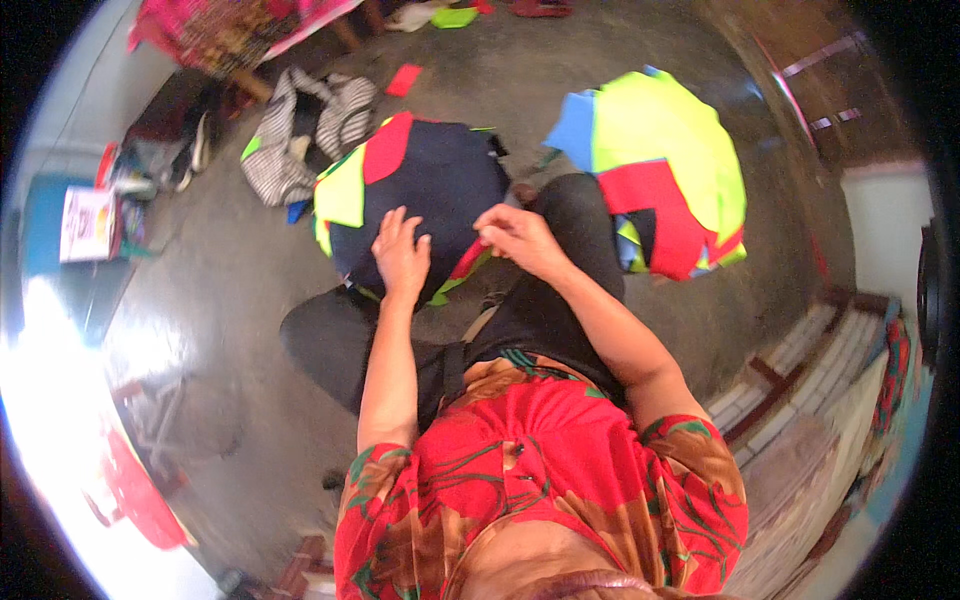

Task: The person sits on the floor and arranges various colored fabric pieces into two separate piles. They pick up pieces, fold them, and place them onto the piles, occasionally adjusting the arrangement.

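Note:
A pile of cut fabric pieces lies on the floor in front of me, with a dark navy piece on top and red and neon yellow pieces under it. My left hand rests flat on the near edge of the navy piece, fingers spread. My right hand hovers at the pile's right edge with its fingers curled together; whether it pinches any fabric cannot be told. I sit on the floor with my legs in black trousers.
A second pile of yellow, red and blue fabric pieces lies to the right. A striped cloth lies beyond the near pile. A red plastic tub sits at lower left, a woven mat at right, clutter along the left wall.

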A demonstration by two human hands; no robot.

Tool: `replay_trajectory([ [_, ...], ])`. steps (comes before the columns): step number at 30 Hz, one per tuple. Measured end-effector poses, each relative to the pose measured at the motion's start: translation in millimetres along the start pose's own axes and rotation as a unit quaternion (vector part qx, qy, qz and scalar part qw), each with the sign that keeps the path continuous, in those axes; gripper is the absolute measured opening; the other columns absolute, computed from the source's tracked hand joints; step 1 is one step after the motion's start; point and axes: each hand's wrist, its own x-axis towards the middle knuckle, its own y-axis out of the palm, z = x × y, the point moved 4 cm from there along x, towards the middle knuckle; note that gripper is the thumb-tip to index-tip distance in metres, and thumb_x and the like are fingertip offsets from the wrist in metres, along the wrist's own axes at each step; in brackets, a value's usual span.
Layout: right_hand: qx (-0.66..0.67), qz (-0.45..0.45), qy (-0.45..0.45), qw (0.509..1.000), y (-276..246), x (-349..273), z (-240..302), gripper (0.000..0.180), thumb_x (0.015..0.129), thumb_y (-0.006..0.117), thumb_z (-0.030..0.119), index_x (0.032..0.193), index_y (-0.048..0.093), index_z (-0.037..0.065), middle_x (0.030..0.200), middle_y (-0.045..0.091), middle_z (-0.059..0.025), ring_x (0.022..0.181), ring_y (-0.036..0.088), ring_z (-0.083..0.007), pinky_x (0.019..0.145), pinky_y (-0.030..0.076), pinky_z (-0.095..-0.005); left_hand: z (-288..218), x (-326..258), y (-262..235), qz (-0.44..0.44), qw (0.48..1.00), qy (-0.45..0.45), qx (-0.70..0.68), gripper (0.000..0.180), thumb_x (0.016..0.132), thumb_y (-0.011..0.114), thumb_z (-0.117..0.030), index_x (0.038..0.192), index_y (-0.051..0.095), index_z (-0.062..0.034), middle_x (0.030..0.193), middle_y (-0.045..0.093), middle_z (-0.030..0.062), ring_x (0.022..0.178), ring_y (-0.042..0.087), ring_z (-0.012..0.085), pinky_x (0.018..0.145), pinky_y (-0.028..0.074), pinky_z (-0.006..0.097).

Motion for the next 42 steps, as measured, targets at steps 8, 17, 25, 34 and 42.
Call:
replay_trajectory([
  [8, -0.05, -0.026, -0.047, 0.997, -1.7, 0.0, 4.3, 0.01, 0.086, 0.059, 0.009, 0.092, 0.061, 0.001, 0.071, 0.061, -0.0032, 0.059, 0.058, -0.0099, 0.055, 0.048, -0.0266, -30.7, 1.4, -33.4, -0.043, 0.985, -0.07, -0.155, 0.035, 0.08, 0.063, -0.003, 0.114, 0.057, -0.003, 0.119, 0.058, 0.0152, 0.114, 0.054, 0.0301, 0.099, 0.04, 0.038],
  [17, -0.117, -0.037, -0.174, 0.977, -2.0, -0.6, -0.2, 0.011, 0.084, 0.06, 0.009, 0.092, 0.062, 0.002, 0.071, 0.062, -0.0038, 0.062, 0.06, -0.0107, 0.057, 0.05, -0.0274, -233.9, 18.4, -202.0, 0.016, 0.883, 0.2, -0.423, 0.024, 0.089, 0.058, -0.021, 0.093, 0.062, 0.0023, 0.101, 0.064, 0.0192, 0.094, 0.061, 0.0254, 0.088, 0.046, 0.036],
  [25, -0.157, 0.025, -0.051, 0.986, 0.8, -4.3, -5.3, 0.013, 0.086, 0.06, 0.013, 0.096, 0.062, 0.004, 0.074, 0.063, -0.0059, 0.062, 0.061, -0.0126, 0.059, 0.05, -0.0286, -339.3, -21.8, -251.8, -0.091, 0.493, 0.319, -0.804, 0.017, 0.083, 0.065, -0.022, 0.076, 0.066, -0.0068, 0.081, 0.065, 0.0125, 0.069, 0.062, 0.0223, 0.061, 0.049, 0.035],
  [34, -0.172, 0.032, -0.003, 0.985, 0.1, -3.5, -7.5, 0.015, 0.087, 0.062, 0.013, 0.097, 0.062, 0.003, 0.074, 0.063, -0.0048, 0.062, 0.059, -0.0117, 0.058, 0.049, -0.0285, -335.3, -25.4, -256.8, -0.27, 0.4, 0.354, -0.801, 0.007, 0.082, 0.07, -0.009, 0.08, 0.07, -0.0022, 0.084, 0.067, 0.0145, 0.072, 0.061, 0.0221, 0.058, 0.048, 0.028],
  [42, -0.237, 0.065, -0.004, 0.969, 7.0, -4.8, -4.6, 0.017, 0.087, 0.061, 0.014, 0.1, 0.062, 0.003, 0.077, 0.064, -0.0069, 0.06, 0.059, -0.0131, 0.058, 0.048, -0.029, -325.6, -31.9, -282.1, -0.285, 0.348, 0.292, -0.844, 0.013, 0.083, 0.066, -0.007, 0.073, 0.069, -0.0003, 0.075, 0.065, 0.014, 0.066, 0.058, 0.0205, 0.053, 0.047, 0.026],
])
